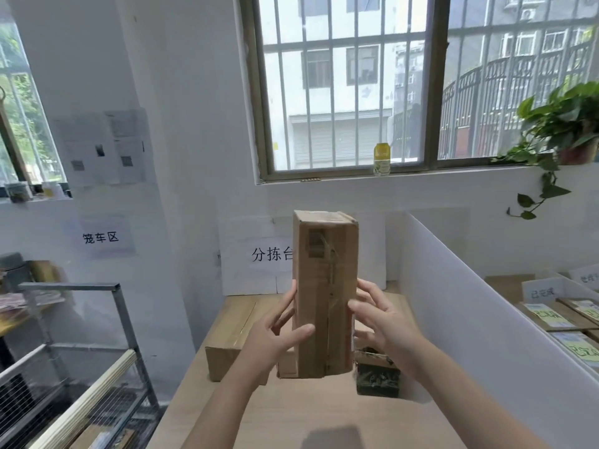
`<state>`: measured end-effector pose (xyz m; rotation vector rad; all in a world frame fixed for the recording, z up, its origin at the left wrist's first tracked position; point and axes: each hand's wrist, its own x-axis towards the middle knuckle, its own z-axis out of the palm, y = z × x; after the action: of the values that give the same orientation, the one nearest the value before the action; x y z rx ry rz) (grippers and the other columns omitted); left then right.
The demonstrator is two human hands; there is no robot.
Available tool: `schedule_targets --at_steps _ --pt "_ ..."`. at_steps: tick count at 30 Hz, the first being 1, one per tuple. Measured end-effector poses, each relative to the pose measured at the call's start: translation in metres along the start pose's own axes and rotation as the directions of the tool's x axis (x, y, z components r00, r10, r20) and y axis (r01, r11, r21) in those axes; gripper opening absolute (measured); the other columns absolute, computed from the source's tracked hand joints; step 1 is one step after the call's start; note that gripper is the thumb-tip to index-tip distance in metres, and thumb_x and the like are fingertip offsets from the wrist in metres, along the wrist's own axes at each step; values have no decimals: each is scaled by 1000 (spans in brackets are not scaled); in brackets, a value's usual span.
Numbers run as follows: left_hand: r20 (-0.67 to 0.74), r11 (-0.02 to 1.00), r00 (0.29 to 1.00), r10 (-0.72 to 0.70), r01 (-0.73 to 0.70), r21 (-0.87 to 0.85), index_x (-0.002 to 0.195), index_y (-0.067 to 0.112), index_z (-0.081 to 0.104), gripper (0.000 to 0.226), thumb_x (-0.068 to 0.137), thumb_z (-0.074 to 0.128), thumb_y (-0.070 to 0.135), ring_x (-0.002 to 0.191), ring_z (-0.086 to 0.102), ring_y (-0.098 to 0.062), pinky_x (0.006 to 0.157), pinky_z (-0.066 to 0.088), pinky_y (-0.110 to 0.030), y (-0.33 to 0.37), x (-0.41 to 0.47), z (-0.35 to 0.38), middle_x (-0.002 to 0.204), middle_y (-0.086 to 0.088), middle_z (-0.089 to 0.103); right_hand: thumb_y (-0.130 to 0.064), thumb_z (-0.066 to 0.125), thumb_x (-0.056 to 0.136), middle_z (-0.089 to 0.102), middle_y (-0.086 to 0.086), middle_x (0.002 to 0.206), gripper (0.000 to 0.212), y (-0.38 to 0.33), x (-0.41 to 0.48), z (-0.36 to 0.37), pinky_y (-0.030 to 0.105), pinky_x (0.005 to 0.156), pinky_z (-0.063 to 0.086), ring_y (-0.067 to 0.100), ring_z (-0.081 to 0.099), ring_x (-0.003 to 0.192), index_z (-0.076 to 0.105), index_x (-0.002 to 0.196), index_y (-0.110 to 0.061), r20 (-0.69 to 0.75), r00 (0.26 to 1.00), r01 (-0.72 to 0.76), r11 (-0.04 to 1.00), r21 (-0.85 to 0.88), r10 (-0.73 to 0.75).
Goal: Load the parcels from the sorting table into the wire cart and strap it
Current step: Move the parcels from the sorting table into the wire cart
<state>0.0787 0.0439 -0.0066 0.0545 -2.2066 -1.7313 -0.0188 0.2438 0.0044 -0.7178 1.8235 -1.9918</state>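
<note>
Tall cardboard parcel (324, 280) is held upright between a person's two bare hands above the sorting table (291, 416). The left hand (278, 335) clasps its left edge, thumb laid across the near face, while the right hand (385, 322) grasps the right edge with fingers spread and curled round the side. The parcel's taped near face shows a torn patch near the top. Just behind its lower left corner a small brown box (287, 364) sits on the table, and farther left lies a flat taped carton (230, 335) reaching to the table's left edge. To the right, partly hidden by the right hand, rests a small dark package (377, 380). A white divider panel (470, 319) runs along the table's right side, with labelled trays (551, 306) beyond it. At near left stands the wire cart (81, 367), its metal frame and mesh open toward the table, with a pale wooden slat (87, 400) slanting across it. On the far wall, a sign reading 分拣台 (270, 254) is partly covered by the raised parcel; another, 笼车区 (100, 237), hangs above the cart. A barred window (350, 92) fills the far wall, with a yellow bottle (381, 158) on its sill and a trailing green plant (564, 124) at far right.
</note>
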Motion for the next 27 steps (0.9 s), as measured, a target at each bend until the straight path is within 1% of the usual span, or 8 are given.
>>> schedule_targets --at_steps 3,6,9,14,18,20,23,27 --pt "-36 998 999 21 -23 -50 133 45 52 72 81 78 4 116 53 17 79 47 -4 -4 1 1 121 33 62 -28 76 72 59 -10 134 61 6 5 -5 48 99 50 22 60 121 54 129 -38 29 999 16 997 82 -19" --pt "-173 995 985 2 -20 -99 124 34 61 59 80 77 -1 106 62 11 79 52 -10 -14 3 2 110 23 70 -11 65 90 61 -9 132 35 13 7 -6 48 97 52 18 64 116 61 117 -33 29 999 39 998 55 -41" --pt "-204 993 979 -28 3 -121 122 32 62 55 80 75 -3 107 63 9 82 53 -13 -19 4 2 105 22 72 -23 67 92 64 -8 127 21 16 8 -4 42 90 58 13 66 109 62 111 -31 -16 998 65 996 -65 -66" --pt "-94 995 996 -3 -6 -103 135 24 60 66 74 82 15 122 58 -1 100 51 -25 -22 3 0 127 14 66 -19 72 86 58 -8 132 54 18 9 -3 29 76 59 15 70 102 49 130 -40 -52 991 120 991 -57 -123" --pt "-77 994 997 4 -13 -112 124 20 67 59 67 83 18 119 62 -7 92 53 -23 -22 3 -3 118 10 72 -35 77 80 45 -16 141 73 21 13 -8 44 98 53 8 52 125 35 134 -60 -18 996 82 985 -151 -86" --pt "-72 993 997 15 -23 -118 125 17 66 60 68 82 18 119 62 -7 89 53 -20 -22 2 -3 118 10 72 -50 77 73 39 -23 141 87 23 14 -9 40 106 45 -1 41 130 26 143 -56 5 998 67 974 -218 -67" --pt "-74 990 997 27 -37 -133 130 19 64 61 71 80 20 118 62 -6 94 52 -24 -22 0 -5 122 11 70 -69 75 61 36 -40 124 97 23 11 -5 3 83 41 -25 40 110 23 141 -49 38 994 107 960 -259 -101" --pt "-84 986 996 28 -42 -163 129 28 61 53 79 74 19 114 64 -2 84 52 -17 -23 0 -4 119 13 71 -68 81 52 56 -16 123 82 30 12 -4 13 82 45 -5 51 114 43 119 -39 -39 996 72 976 -207 -81"
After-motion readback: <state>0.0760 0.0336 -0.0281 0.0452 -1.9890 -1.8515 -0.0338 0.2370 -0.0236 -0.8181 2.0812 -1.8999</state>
